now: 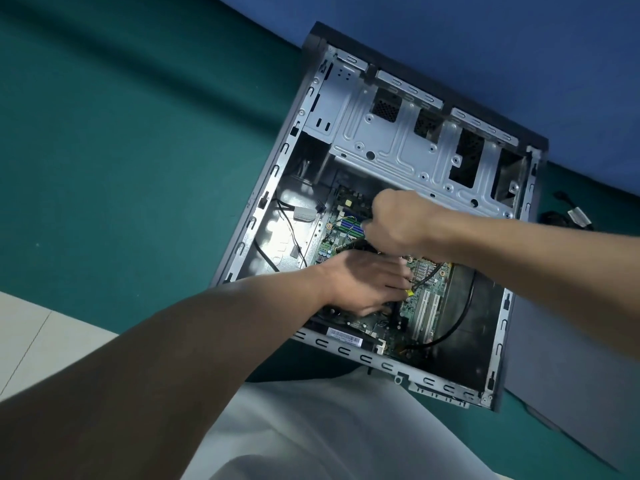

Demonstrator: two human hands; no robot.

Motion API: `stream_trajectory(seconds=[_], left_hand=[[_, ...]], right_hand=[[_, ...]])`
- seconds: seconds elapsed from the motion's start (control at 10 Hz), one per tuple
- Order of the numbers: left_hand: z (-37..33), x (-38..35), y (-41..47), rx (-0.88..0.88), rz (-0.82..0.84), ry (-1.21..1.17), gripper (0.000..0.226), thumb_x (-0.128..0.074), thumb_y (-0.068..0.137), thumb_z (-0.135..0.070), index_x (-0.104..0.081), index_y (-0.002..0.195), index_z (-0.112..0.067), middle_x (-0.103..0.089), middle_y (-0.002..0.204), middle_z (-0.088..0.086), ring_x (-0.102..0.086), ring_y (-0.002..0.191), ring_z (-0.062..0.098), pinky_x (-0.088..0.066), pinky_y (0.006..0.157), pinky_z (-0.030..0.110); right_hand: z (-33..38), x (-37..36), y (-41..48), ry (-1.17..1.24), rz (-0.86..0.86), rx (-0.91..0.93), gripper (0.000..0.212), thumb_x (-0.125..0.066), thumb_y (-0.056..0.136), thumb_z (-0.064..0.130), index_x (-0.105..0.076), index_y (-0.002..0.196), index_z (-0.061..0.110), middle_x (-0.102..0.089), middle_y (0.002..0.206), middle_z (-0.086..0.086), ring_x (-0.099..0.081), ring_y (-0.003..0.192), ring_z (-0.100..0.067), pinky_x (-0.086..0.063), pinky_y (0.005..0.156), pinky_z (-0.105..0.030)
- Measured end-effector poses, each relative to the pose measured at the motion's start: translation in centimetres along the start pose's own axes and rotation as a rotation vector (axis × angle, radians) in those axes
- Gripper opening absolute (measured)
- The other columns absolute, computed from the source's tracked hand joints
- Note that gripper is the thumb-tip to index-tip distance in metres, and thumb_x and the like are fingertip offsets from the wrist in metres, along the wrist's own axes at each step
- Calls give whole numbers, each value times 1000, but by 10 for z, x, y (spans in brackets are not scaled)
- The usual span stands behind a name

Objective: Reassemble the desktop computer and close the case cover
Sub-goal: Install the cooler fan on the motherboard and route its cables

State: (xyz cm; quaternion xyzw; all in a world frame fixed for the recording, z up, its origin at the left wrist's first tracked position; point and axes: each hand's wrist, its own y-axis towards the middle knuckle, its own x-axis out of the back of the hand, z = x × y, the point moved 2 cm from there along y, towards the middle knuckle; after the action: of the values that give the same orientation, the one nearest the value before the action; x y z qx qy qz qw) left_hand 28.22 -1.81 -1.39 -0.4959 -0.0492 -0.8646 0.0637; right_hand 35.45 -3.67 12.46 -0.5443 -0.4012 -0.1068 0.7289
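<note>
The open desktop case (349, 133) lies on its side on a green mat, its drive cage (408, 150) empty at the far end. The green motherboard (420, 306) sits in the near half. My left hand (363, 285) rests on the board's middle with fingers stretched out, fingertips by a yellow connector (409, 292) and a black cable (457, 320). My right hand (401, 223) is curled into a fist just above it, gripping a dark tool (356, 247) whose metal end points left. What lies under both hands is hidden.
A grey flat panel (561, 368) lies on the mat right of the case. Loose black cables (571, 216) sit past the case's right corner. A blue wall (485, 46) stands behind. My light-clad knees (329, 427) touch the case's near edge. Pale floor tiles (41, 334) show at left.
</note>
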Motion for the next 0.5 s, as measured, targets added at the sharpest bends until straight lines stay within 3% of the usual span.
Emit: stream_trajectory(seconds=[0.1, 0.2, 0.3, 0.4, 0.5], left_hand=[[0, -8, 3, 250, 205, -570, 41, -47, 97, -32, -51, 136, -18, -48, 145, 2, -34, 140, 21, -16, 120, 39], [1, -8, 6, 348, 175, -808, 47, -46, 98, -27, -44, 144, -18, -39, 151, -1, -28, 143, 23, -34, 112, 48], [0, -6, 5, 412, 172, -933, 47, -51, 94, -15, -46, 141, -14, -41, 149, 1, -37, 137, 24, -42, 105, 44], [0, -7, 4, 404, 132, -816, 44, -50, 95, -17, -48, 139, -18, -43, 148, 1, -36, 138, 23, -39, 110, 43], [-1, -9, 6, 360, 54, -713, 43, -48, 97, -31, -48, 139, -18, -44, 148, 2, -30, 142, 22, -19, 120, 39]], right_hand=[[1, 6, 1, -43, 102, -21, 29, -47, 99, 19, -53, 76, 3, -47, 64, -5, -47, 56, -18, -30, 36, -20], [11, 3, -10, -453, 61, 241, 17, -43, 98, 14, -51, 108, 2, -47, 79, -7, -48, 64, -22, -31, 46, -27], [14, 0, -17, -865, -98, 574, 33, -30, 103, 20, -58, 93, 5, -55, 77, -6, -50, 60, -23, -37, 52, -32], [12, 0, -11, -501, -36, 365, 31, -37, 98, 18, -43, 71, 4, -44, 61, -6, -50, 62, -26, -38, 51, -27], [5, 6, -1, 159, 24, -123, 37, -45, 95, 7, -40, 59, 5, -40, 55, -7, -42, 49, -24, -26, 31, -13]])
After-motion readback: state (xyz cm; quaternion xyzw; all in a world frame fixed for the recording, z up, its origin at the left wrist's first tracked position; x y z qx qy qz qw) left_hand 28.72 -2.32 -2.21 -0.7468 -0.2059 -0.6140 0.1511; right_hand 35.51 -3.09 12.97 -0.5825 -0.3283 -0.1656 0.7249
